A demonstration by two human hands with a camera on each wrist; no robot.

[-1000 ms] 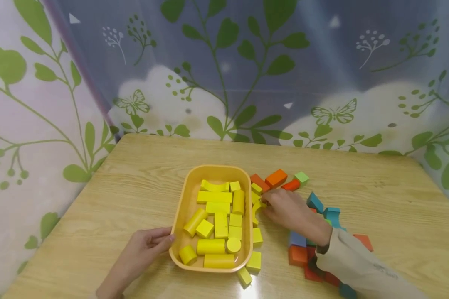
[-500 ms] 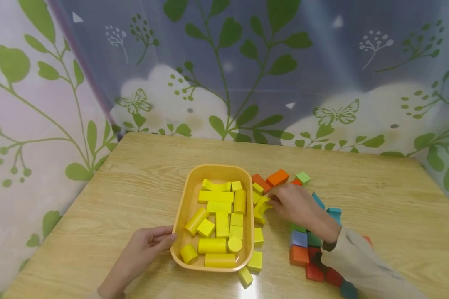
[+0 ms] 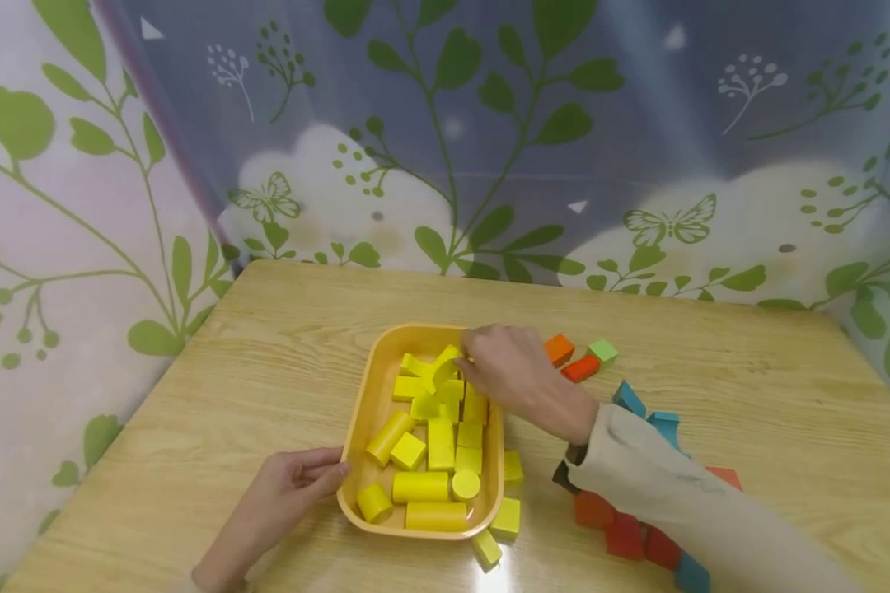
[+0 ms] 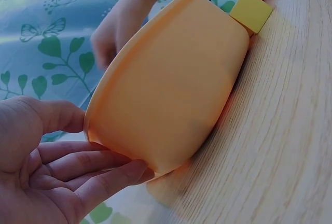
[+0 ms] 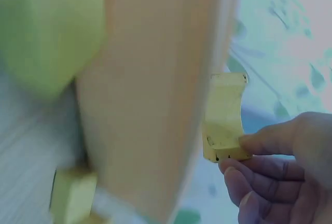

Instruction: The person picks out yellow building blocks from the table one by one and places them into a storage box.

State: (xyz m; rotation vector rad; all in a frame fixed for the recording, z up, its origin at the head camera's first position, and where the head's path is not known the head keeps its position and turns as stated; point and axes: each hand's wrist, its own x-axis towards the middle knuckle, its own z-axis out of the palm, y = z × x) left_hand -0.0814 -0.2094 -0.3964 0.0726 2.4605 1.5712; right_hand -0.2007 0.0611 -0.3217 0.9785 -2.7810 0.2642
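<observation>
My right hand [image 3: 515,371] reaches over the right rim of an orange plastic tub [image 3: 362,395], pinching a yellow arch block [image 3: 445,368] between thumb and fingers. In the right wrist view the curved cut-out of the arch block [image 5: 225,112] shows plainly, held at one end. Under it in the tub lie several yellow blocks, among them a cylinder [image 3: 420,487], a cube [image 3: 408,451] and long bars. At the tub's left side my left hand [image 3: 289,494] grips the rim; the left wrist view has its thumb at the edge and fingers against the outer wall [image 4: 171,89].
Yellow blocks lie along the tub's right side, including a cube [image 3: 506,519] and a small block [image 3: 486,548]. Farther right are red blocks [image 3: 625,535], a blue arch [image 3: 665,427], a red cylinder [image 3: 580,368] and a green block [image 3: 603,352]. A patterned curtain [image 3: 415,165] hangs behind the table.
My right hand has picked up the yellow arch block from beside the tub and moved left with it, over the tub. The left hand has stayed at the rim.
</observation>
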